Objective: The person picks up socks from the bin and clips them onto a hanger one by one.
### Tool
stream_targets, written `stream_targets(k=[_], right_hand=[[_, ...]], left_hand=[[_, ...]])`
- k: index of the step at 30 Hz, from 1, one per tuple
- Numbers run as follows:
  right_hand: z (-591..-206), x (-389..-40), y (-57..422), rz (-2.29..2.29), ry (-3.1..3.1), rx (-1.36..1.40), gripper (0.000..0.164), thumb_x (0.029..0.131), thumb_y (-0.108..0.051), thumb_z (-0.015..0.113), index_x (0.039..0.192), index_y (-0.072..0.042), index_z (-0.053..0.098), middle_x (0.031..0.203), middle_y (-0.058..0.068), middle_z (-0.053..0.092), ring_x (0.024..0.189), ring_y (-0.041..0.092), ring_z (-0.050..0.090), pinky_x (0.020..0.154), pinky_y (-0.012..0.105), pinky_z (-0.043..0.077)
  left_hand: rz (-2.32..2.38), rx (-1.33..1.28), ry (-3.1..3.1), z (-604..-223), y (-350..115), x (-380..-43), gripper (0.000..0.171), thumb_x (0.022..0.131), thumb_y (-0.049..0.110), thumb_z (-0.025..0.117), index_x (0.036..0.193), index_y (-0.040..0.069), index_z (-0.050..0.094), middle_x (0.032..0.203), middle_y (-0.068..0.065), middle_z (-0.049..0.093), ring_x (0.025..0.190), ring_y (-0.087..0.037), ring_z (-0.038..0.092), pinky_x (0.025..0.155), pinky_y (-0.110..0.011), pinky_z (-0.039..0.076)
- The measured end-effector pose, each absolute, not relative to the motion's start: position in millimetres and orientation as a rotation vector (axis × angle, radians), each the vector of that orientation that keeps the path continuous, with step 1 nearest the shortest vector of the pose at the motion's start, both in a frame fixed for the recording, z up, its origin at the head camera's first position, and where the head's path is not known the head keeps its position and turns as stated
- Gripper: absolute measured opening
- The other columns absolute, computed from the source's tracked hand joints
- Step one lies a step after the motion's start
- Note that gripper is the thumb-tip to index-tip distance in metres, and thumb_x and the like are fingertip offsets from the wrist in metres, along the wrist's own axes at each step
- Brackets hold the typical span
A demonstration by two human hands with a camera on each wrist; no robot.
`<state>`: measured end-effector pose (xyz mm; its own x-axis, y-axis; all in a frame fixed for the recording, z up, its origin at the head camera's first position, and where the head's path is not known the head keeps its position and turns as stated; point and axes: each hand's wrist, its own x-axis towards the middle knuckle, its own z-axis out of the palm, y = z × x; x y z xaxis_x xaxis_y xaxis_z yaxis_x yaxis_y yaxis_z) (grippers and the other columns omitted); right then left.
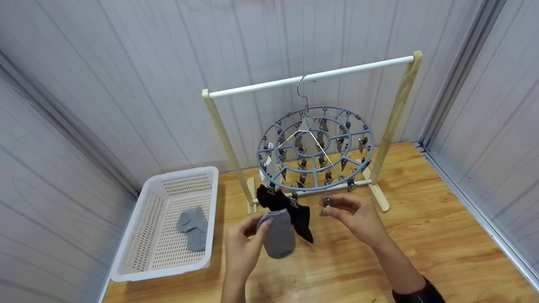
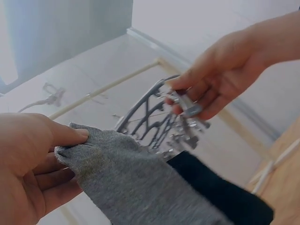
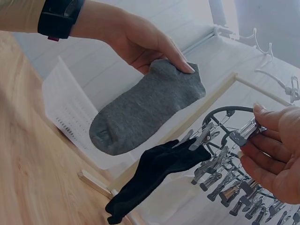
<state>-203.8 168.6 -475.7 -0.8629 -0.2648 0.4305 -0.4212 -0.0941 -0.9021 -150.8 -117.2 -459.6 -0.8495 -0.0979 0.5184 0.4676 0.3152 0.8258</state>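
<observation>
My left hand [image 1: 244,246] pinches a grey ankle sock [image 1: 279,235] near its cuff, thumb on top; the toe hangs down. Between thumb and fingers, my right hand [image 1: 356,216] grips a metal clip [image 1: 326,203] at the front of the round blue-grey hanger [image 1: 316,171]. In the right wrist view, that clip [image 3: 244,132] lies under the thumb, apart from the grey sock [image 3: 145,110]. Black socks [image 1: 290,210] hang from clips on the hanger's front left, just behind the grey sock. Many other clips dangle around the hanger's rings.
The hanger's hook holds onto the white bar [image 1: 261,87] of a wooden-legged rack. To the left stands a white perforated basket [image 1: 162,273] with grey fabric, apparently socks [image 1: 194,229], inside. Panelled walls enclose the wooden surface [image 1: 446,235] on the back and sides.
</observation>
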Motion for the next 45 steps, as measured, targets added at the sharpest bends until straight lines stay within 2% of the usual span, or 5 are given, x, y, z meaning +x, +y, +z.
stream_targets(k=[8,23,38,42,45], right_hand=[[-475.9,-201.9,167.7,2.166,-2.036,0.722,0.023,0.094,0.008,0.074,0.117,0.012,0.071,0.108,0.028,0.074,0.094,0.021,0.077,0.083,0.035,0.064],[-474.3,-195.7,157.5,2.16,-2.128,0.594,0.021,0.095,0.002,0.075,0.114,0.011,0.068,0.11,0.029,0.074,0.097,0.02,0.076,0.084,0.029,0.062],[-479.5,-195.6,155.8,2.193,-1.957,0.665,0.014,0.093,0.012,0.071,0.105,0.016,0.064,0.098,0.007,0.076,0.085,0.015,0.073,0.077,0.028,0.062],[-478.5,-194.7,155.9,2.197,-1.95,0.651,0.012,0.096,0.012,0.068,0.105,0.017,0.063,0.099,0.007,0.077,0.087,0.016,0.073,0.079,0.027,0.061],[-477.9,-193.2,155.9,2.234,-1.946,0.633,0.011,0.098,0.009,0.067,0.104,0.016,0.061,0.101,0.014,0.077,0.091,0.019,0.074,0.082,0.027,0.061]], left_hand=[[-1.689,-0.326,-2.222,-466.1,-101.6,-153.8,0.011,0.095,0.019,0.082,0.104,0.012,0.083,0.093,0.002,0.08,0.075,-0.014,0.074,0.068,-0.029,0.062],[-1.777,-0.371,-2.287,-478.4,-82.3,-161.2,0.014,0.098,0.023,0.079,0.106,0.012,0.082,0.096,-0.001,0.079,0.081,-0.016,0.075,0.072,-0.03,0.063],[-1.868,-0.432,-2.299,-483.0,-70.8,-158.3,0.013,0.099,0.021,0.078,0.108,0.012,0.081,0.102,-0.001,0.08,0.085,-0.015,0.075,0.073,-0.03,0.063],[-1.866,-0.454,-2.308,-482.3,-69.3,-157.2,0.013,0.099,0.021,0.077,0.109,0.013,0.082,0.103,-0.001,0.08,0.086,-0.014,0.075,0.074,-0.03,0.063],[-1.85,-0.469,-2.31,-482.5,-68.8,-157.3,0.013,0.099,0.02,0.078,0.109,0.012,0.082,0.103,-0.001,0.08,0.086,-0.014,0.075,0.075,-0.03,0.063]])
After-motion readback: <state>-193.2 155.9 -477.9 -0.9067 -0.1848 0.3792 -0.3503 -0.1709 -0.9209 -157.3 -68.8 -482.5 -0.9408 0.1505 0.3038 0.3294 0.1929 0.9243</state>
